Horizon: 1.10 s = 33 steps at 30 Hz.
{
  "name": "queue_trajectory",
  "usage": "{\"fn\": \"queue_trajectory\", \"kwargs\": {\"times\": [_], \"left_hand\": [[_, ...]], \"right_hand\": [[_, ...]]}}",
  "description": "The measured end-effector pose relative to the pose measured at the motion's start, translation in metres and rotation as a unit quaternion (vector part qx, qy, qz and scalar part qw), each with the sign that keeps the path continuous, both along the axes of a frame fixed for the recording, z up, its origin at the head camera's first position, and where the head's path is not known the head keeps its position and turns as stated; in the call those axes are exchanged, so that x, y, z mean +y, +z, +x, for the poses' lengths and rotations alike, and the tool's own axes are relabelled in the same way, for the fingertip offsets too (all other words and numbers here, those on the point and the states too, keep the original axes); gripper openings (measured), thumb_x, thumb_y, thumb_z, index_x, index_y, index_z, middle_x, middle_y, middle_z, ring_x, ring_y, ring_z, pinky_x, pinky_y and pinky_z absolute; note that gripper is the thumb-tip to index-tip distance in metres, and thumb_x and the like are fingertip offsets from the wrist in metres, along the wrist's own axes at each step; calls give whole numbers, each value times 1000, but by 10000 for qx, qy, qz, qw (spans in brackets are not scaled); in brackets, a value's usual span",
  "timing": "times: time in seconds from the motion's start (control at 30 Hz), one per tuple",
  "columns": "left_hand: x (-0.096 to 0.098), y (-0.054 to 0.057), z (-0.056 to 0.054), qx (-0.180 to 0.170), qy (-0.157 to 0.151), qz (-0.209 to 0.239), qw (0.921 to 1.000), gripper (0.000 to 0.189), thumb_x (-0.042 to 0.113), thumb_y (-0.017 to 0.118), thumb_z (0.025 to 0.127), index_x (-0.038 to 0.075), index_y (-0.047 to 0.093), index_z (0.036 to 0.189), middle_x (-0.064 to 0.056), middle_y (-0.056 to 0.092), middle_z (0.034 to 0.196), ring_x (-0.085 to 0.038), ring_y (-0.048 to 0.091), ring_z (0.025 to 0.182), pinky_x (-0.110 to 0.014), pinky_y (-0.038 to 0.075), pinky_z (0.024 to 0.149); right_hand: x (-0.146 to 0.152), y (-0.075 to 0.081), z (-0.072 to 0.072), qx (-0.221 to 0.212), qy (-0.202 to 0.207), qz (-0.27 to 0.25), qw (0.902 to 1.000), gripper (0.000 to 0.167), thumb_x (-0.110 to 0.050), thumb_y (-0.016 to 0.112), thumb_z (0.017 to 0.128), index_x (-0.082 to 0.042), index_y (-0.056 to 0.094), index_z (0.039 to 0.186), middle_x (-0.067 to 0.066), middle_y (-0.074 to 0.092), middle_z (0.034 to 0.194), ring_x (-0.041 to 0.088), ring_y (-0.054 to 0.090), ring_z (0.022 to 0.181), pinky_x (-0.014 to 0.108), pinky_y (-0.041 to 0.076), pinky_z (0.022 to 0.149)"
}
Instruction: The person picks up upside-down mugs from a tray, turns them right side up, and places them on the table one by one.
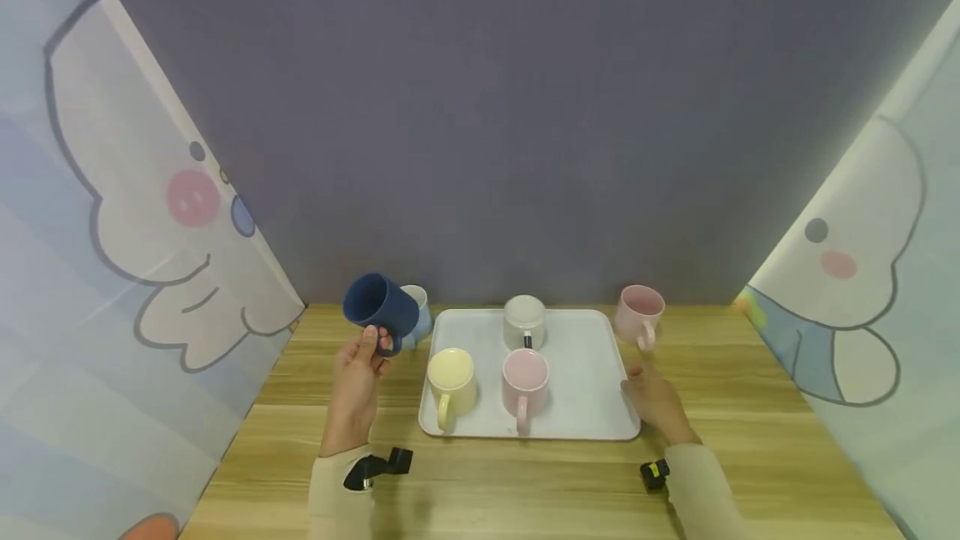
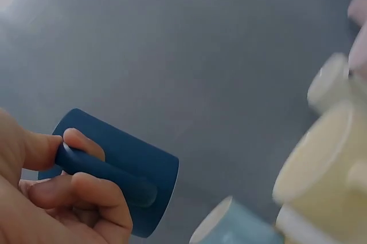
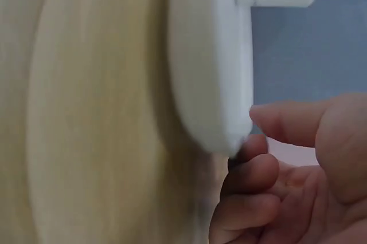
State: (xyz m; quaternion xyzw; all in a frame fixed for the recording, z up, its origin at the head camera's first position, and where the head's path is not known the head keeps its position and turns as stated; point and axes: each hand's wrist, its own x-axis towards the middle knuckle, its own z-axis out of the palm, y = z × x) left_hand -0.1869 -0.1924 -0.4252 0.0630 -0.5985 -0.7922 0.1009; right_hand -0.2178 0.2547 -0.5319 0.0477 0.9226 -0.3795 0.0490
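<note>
My left hand (image 1: 358,383) grips a dark blue mug (image 1: 381,307) by its handle, thumb and fingers curled round it in the left wrist view. The mug is tilted with its mouth to the left, and it partly hides a light blue mug (image 1: 420,307). My right hand (image 1: 656,398) is at the right edge of a white tray (image 1: 588,373). Seen from the right wrist, the thumb (image 3: 287,121) and bent fingers pinch the tray's rim. On the tray stand a yellow mug (image 1: 453,382), a pink mug (image 1: 527,386) and a white mug (image 1: 523,322).
Another pink mug (image 1: 639,313) stands on the wooden table (image 1: 480,490), just right of the tray's far corner. A grey wall (image 1: 480,123) rises behind the table. Printed panels with cartoon figures close off the left and right sides.
</note>
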Motion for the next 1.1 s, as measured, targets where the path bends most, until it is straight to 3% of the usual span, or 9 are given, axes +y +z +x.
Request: {"fn": "queue_trajectory", "kwargs": {"times": [0.17, 0.37, 0.7, 0.97, 1.1], "left_hand": [[-22, -9, -7, -405, 466, -353, 9975, 28, 32, 45, 109, 9, 58, 97, 11, 57, 78, -4, 49, 73, -22, 36, 66], [-41, -28, -18, -928, 850, -1021, 9868, 37, 35, 42, 110, 1, 57, 111, 14, 58, 80, -6, 48, 77, -23, 39, 71], [-56, -64, -42, -1212, 818, -1527, 9774, 45, 35, 39, 111, -6, 56, 119, 12, 56, 86, -8, 48, 84, -23, 41, 78], [-57, -90, -56, -1214, 964, -1873, 9700, 39, 29, 45, 110, -7, 61, 108, 12, 57, 83, -7, 48, 88, -18, 37, 78], [-56, -100, -60, -1227, 989, -2093, 9651, 39, 28, 45, 110, -8, 62, 105, 9, 58, 83, -12, 47, 91, -21, 36, 80]], "right_hand": [[7, -10, -7, 152, 253, 252, 9992, 32, -13, 52, 97, 6, 56, 123, 29, 66, 118, 41, 65, 102, 57, 51, 88], [12, -13, -9, 214, 532, 457, 9973, 26, -13, 56, 98, 5, 56, 116, 29, 67, 111, 41, 65, 100, 58, 51, 88], [10, -12, -10, 87, 524, 386, 9978, 27, -14, 55, 99, 6, 54, 118, 29, 67, 110, 40, 65, 99, 58, 51, 87], [10, -14, -10, 22, 434, 398, 9983, 30, -15, 55, 100, 5, 54, 121, 29, 67, 113, 39, 65, 100, 56, 51, 87], [10, -14, -11, 22, 404, 427, 9983, 31, -16, 55, 100, 5, 53, 122, 28, 67, 112, 38, 65, 100, 56, 51, 87]]}}
